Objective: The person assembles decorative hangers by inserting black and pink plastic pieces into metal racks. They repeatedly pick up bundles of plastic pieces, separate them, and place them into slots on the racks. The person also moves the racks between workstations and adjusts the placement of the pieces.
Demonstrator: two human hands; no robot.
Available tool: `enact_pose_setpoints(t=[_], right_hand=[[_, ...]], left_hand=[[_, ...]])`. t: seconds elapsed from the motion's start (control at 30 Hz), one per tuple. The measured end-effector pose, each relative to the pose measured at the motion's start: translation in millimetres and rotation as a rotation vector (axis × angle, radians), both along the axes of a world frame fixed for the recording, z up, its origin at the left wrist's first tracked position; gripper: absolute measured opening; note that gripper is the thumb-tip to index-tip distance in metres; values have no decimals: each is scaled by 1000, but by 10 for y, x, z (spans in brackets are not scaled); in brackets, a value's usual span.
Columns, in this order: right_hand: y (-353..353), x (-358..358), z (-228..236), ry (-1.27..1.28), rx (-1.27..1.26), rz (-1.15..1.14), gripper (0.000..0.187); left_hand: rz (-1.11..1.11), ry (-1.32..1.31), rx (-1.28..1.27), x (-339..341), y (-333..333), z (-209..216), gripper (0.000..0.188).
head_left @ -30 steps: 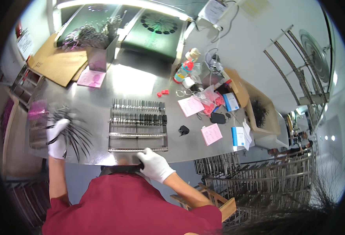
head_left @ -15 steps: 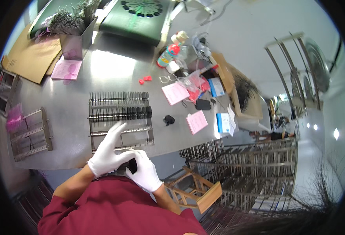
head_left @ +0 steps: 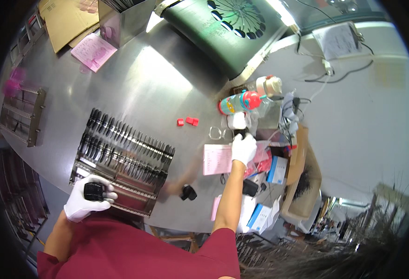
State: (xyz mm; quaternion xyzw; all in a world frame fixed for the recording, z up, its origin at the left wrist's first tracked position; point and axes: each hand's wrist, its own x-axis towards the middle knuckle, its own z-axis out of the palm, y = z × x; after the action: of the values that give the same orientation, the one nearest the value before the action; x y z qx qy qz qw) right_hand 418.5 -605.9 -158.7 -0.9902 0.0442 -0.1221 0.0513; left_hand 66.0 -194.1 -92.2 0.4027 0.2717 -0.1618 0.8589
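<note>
In my gloved left hand (head_left: 84, 200) is a stack of glossy black curved pieces (head_left: 94, 191), gripped at the near left edge of a metal rack (head_left: 144, 195). Rows of dark flat lens-like pieces (head_left: 121, 135) stand in the rack's slots. My right hand (head_left: 244, 149), also gloved, reaches far out over a pink notepad (head_left: 217, 159). Its fingers are bent together at a small dark thing beside a white case (head_left: 236, 121); what they grip is too small to name. A pair of clear-framed glasses (head_left: 217, 133) lies just left of that hand.
A cartoon-patterned bottle (head_left: 236, 103) and a cream-topped bottle (head_left: 269, 85) stand behind my right hand. Small red blocks (head_left: 192, 121) and a black object (head_left: 188, 192) lie mid-table. A green conveyor (head_left: 200, 37) is at the back; a second rack (head_left: 22, 114) is far left.
My hands have parted: the left stays low with the black stack, the right has gone far out to the right. The view has turned, and the rack now appears slanted.
</note>
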Motion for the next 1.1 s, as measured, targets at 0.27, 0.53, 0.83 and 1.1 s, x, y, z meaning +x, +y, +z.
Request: enact_pose_setpoints(t=[0.27,0.53,0.83,1.1], right_hand=[[-575,502,-453,239,118,-312,57],[-536,83,173,96,205,-123,48],[-276,862,151,-190,3,-38,50],[-366,1877,-666,23,145,-104,35]], left_hand=[[18,122,118,291,-402,-86,55],[58,128,176,646,-458,27,57],[119,170,216,718,-547,63,57],[174,143,184,673,-619,88,55]])
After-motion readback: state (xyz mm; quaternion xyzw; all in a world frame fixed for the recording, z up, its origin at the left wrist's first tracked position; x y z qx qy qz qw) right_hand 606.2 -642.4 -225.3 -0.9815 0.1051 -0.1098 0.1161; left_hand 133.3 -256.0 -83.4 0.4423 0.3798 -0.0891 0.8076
